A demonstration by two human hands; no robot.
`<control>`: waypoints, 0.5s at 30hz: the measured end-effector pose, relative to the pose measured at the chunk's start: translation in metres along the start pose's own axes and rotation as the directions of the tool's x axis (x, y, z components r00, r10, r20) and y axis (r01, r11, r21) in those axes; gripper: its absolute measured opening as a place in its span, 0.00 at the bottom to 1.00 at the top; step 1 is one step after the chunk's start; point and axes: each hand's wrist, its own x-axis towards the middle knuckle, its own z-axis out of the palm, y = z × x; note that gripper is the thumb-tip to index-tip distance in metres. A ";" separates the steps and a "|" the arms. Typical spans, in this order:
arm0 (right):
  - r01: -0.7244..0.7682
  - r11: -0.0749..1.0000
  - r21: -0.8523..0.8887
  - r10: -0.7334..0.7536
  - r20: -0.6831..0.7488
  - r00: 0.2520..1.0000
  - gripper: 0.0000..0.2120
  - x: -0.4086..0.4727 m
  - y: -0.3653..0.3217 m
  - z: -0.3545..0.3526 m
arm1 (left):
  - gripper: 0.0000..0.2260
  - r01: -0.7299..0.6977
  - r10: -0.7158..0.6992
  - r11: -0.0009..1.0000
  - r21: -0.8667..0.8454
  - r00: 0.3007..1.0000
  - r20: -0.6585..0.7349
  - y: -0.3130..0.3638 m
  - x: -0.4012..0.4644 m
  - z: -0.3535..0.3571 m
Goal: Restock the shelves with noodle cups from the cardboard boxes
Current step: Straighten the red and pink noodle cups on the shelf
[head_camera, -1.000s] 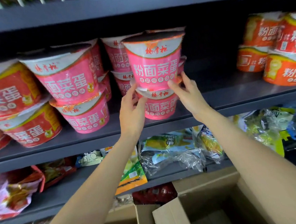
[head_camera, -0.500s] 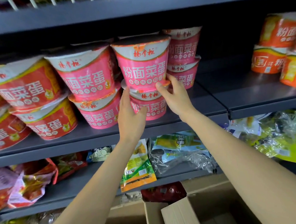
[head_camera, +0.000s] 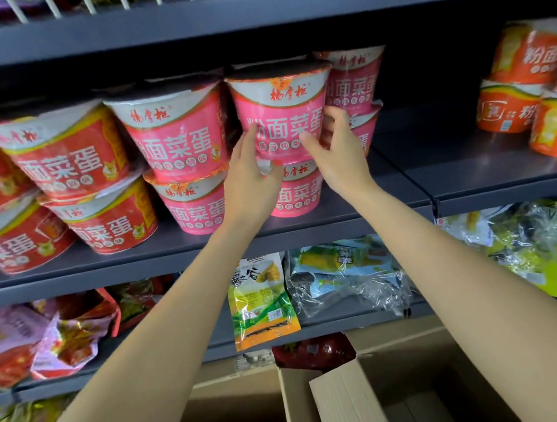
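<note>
The pink noodle cup (head_camera: 281,115), white-banded under a dark lid, sits atop another pink cup (head_camera: 297,190) on the grey shelf (head_camera: 388,200), just beside a matching pink stack (head_camera: 180,159). The right hand (head_camera: 340,157) curls thumb and fingers around its right side. The left hand (head_camera: 250,176) presses straight fingers against its left side.

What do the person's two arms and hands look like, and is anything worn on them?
Both forearms are bare up to the frame's lower edge; no sleeve shows. The left hand and the right hand wear no gloves, and no ring, watch or bracelet is visible on the fingers or wrists. The fingernails look short and unpainted.
</note>
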 end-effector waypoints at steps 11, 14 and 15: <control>-0.126 0.991 -0.052 0.132 0.112 0.985 0.26 0.010 0.000 -0.010 | 0.28 -0.080 0.084 0.983 0.168 0.996 -0.015 -0.013 -0.007 -0.002; -0.164 0.986 -0.008 0.163 0.183 0.970 0.28 0.004 0.001 -0.009 | 0.29 0.063 -0.061 0.996 0.057 0.998 -0.032 -0.012 -0.013 0.002; -0.177 0.984 -0.001 0.173 0.208 0.963 0.28 0.003 0.002 -0.008 | 0.30 0.104 -0.104 0.994 -0.029 0.995 -0.001 -0.011 -0.014 0.003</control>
